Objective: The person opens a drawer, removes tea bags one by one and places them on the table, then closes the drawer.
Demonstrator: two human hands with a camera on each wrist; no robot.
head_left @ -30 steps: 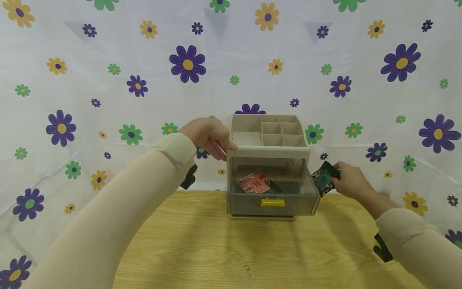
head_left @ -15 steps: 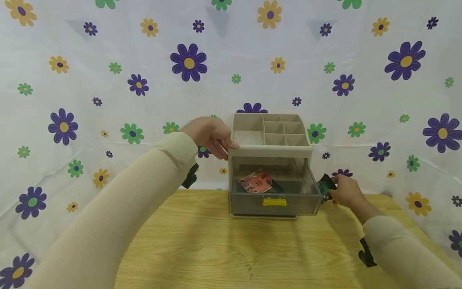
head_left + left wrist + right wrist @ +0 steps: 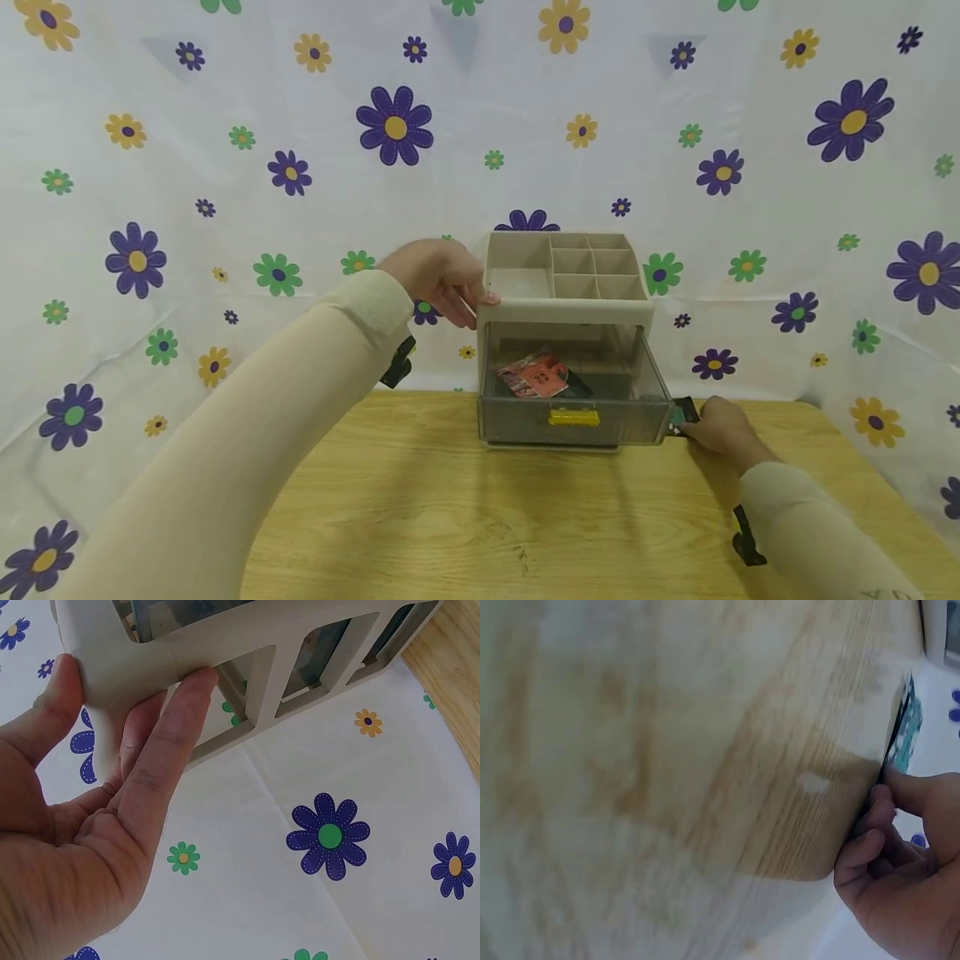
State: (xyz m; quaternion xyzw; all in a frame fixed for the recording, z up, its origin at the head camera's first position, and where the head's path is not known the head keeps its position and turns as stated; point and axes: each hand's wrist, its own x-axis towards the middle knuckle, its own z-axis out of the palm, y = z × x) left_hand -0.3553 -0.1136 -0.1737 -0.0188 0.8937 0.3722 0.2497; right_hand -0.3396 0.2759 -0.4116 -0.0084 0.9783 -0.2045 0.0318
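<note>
A beige desktop organizer (image 3: 566,312) stands against the back cloth, its clear grey drawer (image 3: 517,423) pulled out at the front. My left hand (image 3: 441,275) grips the organizer's upper left corner. In the left wrist view, the thumb of that hand (image 3: 131,817) lies on one side of the corner and its fingers on the slotted side wall. Low over the table, right of the drawer, my right hand (image 3: 724,429) pinches a flat black-and-teal packet (image 3: 907,739) by its edge. Inside the drawer lie a red-and-pink flat packet (image 3: 542,377) and a dark one (image 3: 577,386) partly beneath it.
The organizer's top has one large compartment (image 3: 519,282) and several small ones. A yellow handle (image 3: 573,417) sits on the drawer front. The wood-grain table (image 3: 420,517) meets a white flowered cloth (image 3: 315,208) behind.
My right hand has lowered the black-and-teal packet from beside the drawer's upper edge down toward the table. My left hand keeps its grip on the organizer's corner.
</note>
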